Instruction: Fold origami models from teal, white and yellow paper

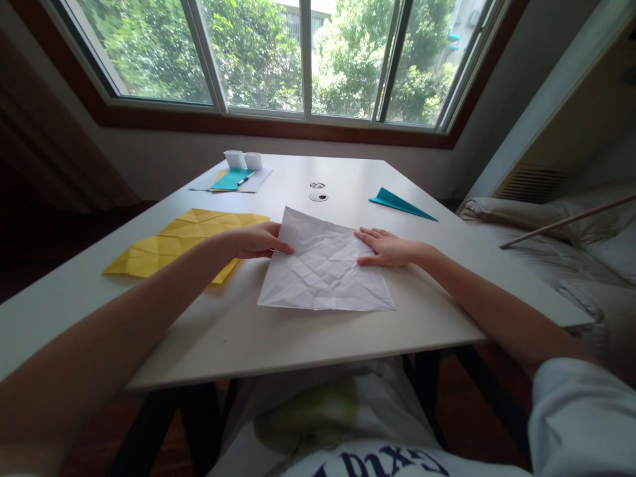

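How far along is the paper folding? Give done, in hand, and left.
Done: a teal paper plane lies folded on the table, and the yellow sheet is creased and set aside. In hand: the left hand and right hand press the creased white sheet flat. Left: the white sheet shows creases only, with no finished shape.

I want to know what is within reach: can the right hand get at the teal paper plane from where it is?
Probably yes: the right hand rests on the white paper, and only bare table lies between it and the teal paper plane.
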`<state>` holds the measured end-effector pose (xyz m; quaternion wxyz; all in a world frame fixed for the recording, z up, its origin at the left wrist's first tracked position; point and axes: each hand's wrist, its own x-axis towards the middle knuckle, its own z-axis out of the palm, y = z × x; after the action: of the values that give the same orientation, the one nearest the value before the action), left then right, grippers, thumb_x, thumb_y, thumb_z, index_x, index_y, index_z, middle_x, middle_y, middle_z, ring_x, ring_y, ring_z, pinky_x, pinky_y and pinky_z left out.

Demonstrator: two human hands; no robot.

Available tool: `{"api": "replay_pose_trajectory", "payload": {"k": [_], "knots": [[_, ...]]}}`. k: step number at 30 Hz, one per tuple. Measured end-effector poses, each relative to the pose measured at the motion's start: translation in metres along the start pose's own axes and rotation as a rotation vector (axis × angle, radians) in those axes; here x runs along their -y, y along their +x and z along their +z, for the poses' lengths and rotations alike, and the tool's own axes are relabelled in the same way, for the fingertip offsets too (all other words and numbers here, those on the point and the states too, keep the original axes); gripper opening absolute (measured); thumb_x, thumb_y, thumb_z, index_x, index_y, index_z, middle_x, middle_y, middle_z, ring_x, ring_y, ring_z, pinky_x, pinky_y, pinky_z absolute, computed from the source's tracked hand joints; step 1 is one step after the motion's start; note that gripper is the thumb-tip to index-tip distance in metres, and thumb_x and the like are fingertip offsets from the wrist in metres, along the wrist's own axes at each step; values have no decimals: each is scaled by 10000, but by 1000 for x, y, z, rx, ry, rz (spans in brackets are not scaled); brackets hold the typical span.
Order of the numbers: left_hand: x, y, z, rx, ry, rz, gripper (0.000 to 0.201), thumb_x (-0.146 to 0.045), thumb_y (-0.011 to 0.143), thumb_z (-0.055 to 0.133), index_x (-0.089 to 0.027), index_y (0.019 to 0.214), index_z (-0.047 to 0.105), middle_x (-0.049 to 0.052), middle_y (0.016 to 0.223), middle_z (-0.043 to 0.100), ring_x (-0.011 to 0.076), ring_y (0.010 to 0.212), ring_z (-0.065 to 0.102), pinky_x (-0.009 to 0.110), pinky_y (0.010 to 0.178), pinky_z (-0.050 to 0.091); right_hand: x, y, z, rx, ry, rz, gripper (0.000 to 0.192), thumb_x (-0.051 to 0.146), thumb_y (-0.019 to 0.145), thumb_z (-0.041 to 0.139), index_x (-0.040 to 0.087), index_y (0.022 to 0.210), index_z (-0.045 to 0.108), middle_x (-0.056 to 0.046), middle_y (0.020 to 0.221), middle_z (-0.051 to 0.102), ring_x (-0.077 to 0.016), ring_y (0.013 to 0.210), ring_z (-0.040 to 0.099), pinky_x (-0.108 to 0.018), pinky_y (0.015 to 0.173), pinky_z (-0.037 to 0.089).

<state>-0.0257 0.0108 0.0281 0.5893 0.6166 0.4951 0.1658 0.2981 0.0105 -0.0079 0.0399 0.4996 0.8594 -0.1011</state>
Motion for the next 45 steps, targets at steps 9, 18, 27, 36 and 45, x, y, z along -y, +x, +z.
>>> {"api": "replay_pose_trajectory", "payload": {"k": [9, 18, 27, 36, 45], "knots": [[3, 2, -2, -4, 3, 31, 529, -273, 496, 797, -207, 1002, 656, 81, 1098, 668, 287, 1065, 589, 340, 855, 522, 3, 1, -2, -12, -7, 31, 1002, 815, 701, 278, 185, 1468, 135, -92, 1524, 141, -316, 1385, 148, -455, 1124, 170], [7, 5, -1, 14, 24, 48, 572, -294, 500, 786, -212, 1049, 648, 82, 1111, 665, 303, 1078, 580, 365, 889, 504, 2, 2, 0, -24, -8, 57, 1043, 827, 690, 265, 140, 1465, 140, -104, 1520, 153, -305, 1384, 162, -428, 1129, 182], [8, 6, -1, 37, -7, 38, 469, -265, 511, 788, -215, 964, 674, 71, 1047, 690, 286, 1027, 610, 362, 886, 507, 2, 2, -1, -25, -1, 53, 1039, 829, 687, 268, 144, 1462, 165, -109, 1519, 159, -315, 1381, 167, -429, 1124, 185], [11, 12, -2, -33, -70, 118, 410, -227, 521, 789, -174, 913, 682, 78, 999, 700, 305, 1027, 608, 388, 895, 506, 1, 11, 6, -139, 167, 133, 1070, 769, 650, 482, 151, 1456, 147, -159, 1476, 264, -346, 1341, 255, -460, 1089, 229], [16, 21, -7, -110, -165, 218, 398, -219, 506, 822, -165, 881, 698, 78, 1009, 701, 294, 1031, 609, 409, 935, 491, -2, 10, -1, -322, 733, 166, 1106, 324, 639, 746, 125, 1450, 21, -133, 1052, 617, -242, 927, 614, -362, 799, 496]]}}
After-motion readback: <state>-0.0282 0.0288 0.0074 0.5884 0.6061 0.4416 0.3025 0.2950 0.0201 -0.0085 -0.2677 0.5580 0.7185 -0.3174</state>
